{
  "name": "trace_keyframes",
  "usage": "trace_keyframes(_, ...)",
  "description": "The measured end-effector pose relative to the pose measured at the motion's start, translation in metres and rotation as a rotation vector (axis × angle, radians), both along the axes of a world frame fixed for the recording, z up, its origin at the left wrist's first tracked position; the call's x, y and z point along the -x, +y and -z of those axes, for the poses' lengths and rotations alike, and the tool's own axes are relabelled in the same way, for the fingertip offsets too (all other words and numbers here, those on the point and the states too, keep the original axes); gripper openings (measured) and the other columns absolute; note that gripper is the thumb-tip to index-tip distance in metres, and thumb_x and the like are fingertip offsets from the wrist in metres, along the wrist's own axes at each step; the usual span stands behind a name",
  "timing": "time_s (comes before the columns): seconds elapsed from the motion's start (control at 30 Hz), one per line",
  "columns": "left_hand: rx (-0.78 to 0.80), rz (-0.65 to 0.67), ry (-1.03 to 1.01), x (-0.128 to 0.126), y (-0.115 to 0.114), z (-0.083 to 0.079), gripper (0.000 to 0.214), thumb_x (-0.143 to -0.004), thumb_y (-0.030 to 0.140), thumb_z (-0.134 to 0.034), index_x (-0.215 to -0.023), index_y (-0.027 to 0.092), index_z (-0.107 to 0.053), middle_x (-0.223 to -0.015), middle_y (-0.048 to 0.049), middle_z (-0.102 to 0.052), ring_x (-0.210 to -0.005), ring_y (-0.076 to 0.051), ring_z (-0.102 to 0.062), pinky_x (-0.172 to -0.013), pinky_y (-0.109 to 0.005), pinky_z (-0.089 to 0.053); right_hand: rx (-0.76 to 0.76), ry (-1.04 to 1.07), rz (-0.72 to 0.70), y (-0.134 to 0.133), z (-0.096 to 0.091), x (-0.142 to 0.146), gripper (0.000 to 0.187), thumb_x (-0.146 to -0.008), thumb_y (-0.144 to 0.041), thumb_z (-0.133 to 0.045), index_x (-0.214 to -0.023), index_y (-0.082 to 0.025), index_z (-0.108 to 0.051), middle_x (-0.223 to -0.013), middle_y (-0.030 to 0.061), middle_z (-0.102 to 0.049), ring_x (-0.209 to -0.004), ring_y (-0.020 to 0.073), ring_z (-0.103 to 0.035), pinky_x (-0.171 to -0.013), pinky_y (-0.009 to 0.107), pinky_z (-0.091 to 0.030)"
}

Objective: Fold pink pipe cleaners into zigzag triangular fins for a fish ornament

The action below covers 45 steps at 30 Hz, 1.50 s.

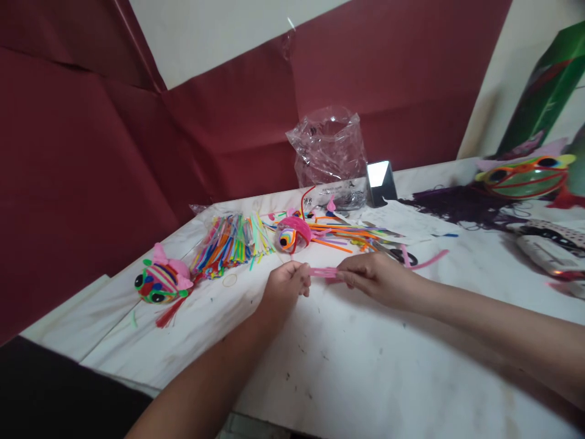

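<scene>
A short bundle of pink pipe cleaner [323, 272] stretches between my two hands, above the white marbled table [356, 366]. My left hand [286, 281] pinches its left end, and my right hand [372, 277] pinches the other end with thumb and fingers. Just behind my left hand sits a pink, round fish figure [294, 234] with a striped eye. A loose pink pipe cleaner [428, 260] lies beyond my right hand, beside black scissor handles [404, 255].
Bundles of coloured pipe cleaners [231, 244] lie at the left, near a finished-looking fish figure [162, 280]. A clear plastic bag [329, 149] and a phone-like dark slab [381, 184] stand at the back. Another fish figure [525, 177] and a white device [548, 256] are at the right.
</scene>
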<state>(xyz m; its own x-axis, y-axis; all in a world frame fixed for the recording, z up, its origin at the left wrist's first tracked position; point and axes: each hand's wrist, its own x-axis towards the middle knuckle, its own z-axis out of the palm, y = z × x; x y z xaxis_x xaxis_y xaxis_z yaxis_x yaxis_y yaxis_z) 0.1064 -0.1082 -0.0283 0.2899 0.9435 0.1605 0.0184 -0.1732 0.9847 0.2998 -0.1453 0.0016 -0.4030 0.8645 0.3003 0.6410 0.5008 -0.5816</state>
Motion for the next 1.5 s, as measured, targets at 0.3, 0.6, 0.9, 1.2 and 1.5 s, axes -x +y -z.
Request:
trace_keyframes(0.3, -0.568, -0.176, 0.315, 0.009, -0.020, -0.017, 0.017, -0.074, 0.027, -0.054, -0.061, 0.018, -0.057, -0.059, 0.0011, -0.056, -0.058, -0.011, -0.049, -0.061, -0.024, -0.039, 0.492, 0.302, -0.156, 0.003, 0.008, 0.001, 0.035, -0.077, -0.046, -0.053, -0.058, -0.016, -0.054, -0.051, -0.0033, -0.048, -0.045, 0.0079, -0.038, -0.047, 0.022, -0.030)
trace_keyframes(0.6, -0.797, -0.102, 0.394, 0.011, -0.008, -0.013, 0.018, -0.077, 0.030, -0.057, -0.087, 0.017, -0.065, -0.085, -0.0077, -0.065, -0.080, -0.018, -0.056, -0.077, -0.032, -0.042, 0.373, 0.219, -0.092, 0.004, 0.007, 0.002, 0.041, -0.081, -0.049, -0.045, -0.055, -0.017, -0.050, -0.049, -0.0044, -0.043, -0.044, 0.0075, -0.035, -0.044, 0.022, -0.027)
trace_keyframes(0.9, -0.508, -0.032, 0.534, 0.006, -0.010, -0.011, 0.017, -0.076, 0.025, -0.052, -0.062, 0.018, -0.059, -0.058, 0.0000, -0.055, -0.060, -0.014, -0.048, -0.061, -0.026, -0.038, 0.122, 0.066, -0.018, 0.003, 0.017, 0.003, 0.025, -0.082, -0.036, -0.047, -0.089, -0.016, -0.061, -0.064, 0.0003, -0.059, -0.055, 0.0125, -0.052, -0.051, 0.023, -0.038)
trace_keyframes(1.2, -0.203, -0.029, 0.395, -0.001, -0.020, -0.011, 0.016, -0.072, 0.027, -0.052, -0.060, 0.017, -0.053, -0.053, 0.0047, -0.045, -0.053, -0.010, -0.040, -0.053, -0.022, -0.032, -0.376, -0.194, -0.018, -0.005, 0.023, 0.006, 0.029, -0.088, -0.025, -0.037, -0.074, -0.015, -0.061, -0.065, 0.0070, -0.063, -0.059, 0.0161, -0.057, -0.056, 0.026, -0.041)
trace_keyframes(1.5, -0.048, -0.058, 0.124, 0.002, -0.007, -0.004, 0.026, -0.071, 0.040, -0.056, -0.067, 0.015, -0.057, -0.056, 0.0030, -0.049, -0.053, -0.009, -0.040, -0.053, -0.022, -0.031, -0.317, -0.081, 0.088, -0.005, 0.025, 0.007, 0.021, -0.086, -0.023, -0.042, -0.077, -0.017, -0.059, -0.065, 0.0035, -0.064, -0.056, 0.0134, -0.057, -0.053, 0.022, -0.040)
